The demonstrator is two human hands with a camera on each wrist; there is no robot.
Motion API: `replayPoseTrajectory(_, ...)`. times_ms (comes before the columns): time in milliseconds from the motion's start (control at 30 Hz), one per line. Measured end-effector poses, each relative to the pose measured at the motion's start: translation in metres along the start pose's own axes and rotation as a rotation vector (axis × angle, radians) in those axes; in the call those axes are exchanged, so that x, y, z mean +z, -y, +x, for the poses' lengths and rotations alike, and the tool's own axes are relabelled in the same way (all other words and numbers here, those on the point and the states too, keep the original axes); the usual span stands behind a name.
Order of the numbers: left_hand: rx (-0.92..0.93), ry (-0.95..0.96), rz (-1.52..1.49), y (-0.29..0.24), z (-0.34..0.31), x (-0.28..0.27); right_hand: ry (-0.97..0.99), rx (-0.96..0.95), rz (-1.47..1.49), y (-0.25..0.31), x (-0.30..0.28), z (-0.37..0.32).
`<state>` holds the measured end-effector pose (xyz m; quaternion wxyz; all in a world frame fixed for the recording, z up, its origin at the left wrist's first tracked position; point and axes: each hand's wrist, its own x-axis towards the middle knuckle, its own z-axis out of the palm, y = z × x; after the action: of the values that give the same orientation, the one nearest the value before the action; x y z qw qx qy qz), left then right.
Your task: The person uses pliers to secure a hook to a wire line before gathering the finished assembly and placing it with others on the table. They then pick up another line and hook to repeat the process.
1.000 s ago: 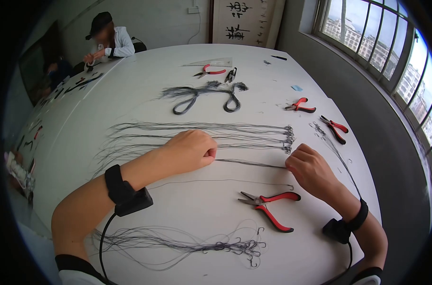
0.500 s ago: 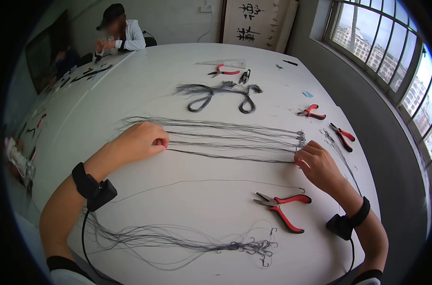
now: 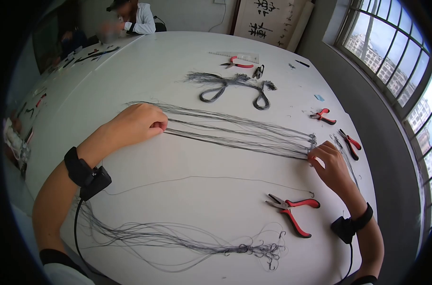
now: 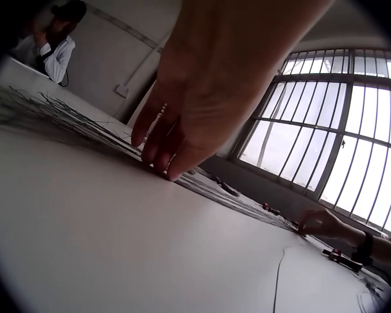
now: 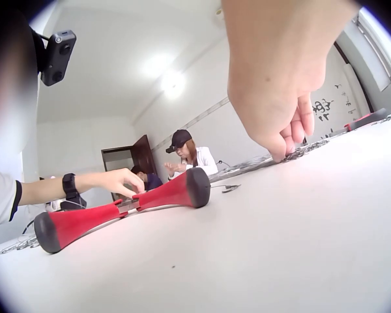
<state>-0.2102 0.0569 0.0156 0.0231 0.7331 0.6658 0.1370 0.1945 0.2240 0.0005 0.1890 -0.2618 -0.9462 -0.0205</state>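
Observation:
Several bundles of thin dark line (image 3: 235,124) lie side by side across the white table, small hooks (image 3: 313,140) at their right ends. The left hand (image 3: 137,124) pinches the nearest bundle towards its left end, fingertips low at the table in the left wrist view. At the hook end of that bundle, the right hand (image 3: 331,164) pinches it between thumb and fingers (image 5: 290,147). The bundle runs straight between the hands. A single hooked line (image 3: 216,177) lies nearer the body, with red-handled pliers (image 3: 292,209) beside its hook.
A loose bunch of hooked lines (image 3: 178,240) lies at the near edge. Beyond the bundles are looped line coils (image 3: 232,83), red pliers (image 3: 239,63) and a clear ruler (image 3: 247,57). Two more pliers (image 3: 324,117) (image 3: 350,144) lie at the right. A person (image 3: 142,19) sits at the far left.
The left hand has moved left along the bundle, then back beside the other bundles. The right hand remains at the hook end, and the nearest bundle now lies closer to the others.

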Motion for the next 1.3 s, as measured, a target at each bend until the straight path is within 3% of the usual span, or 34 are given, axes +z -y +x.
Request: replayPoseTrajectory(1300, -0.039, 0.041, 0.032, 0.0016, -0.0055, -0.0042, -0.03, -0.01, -0.014, 0.0032, 0.0006, -0.0002)
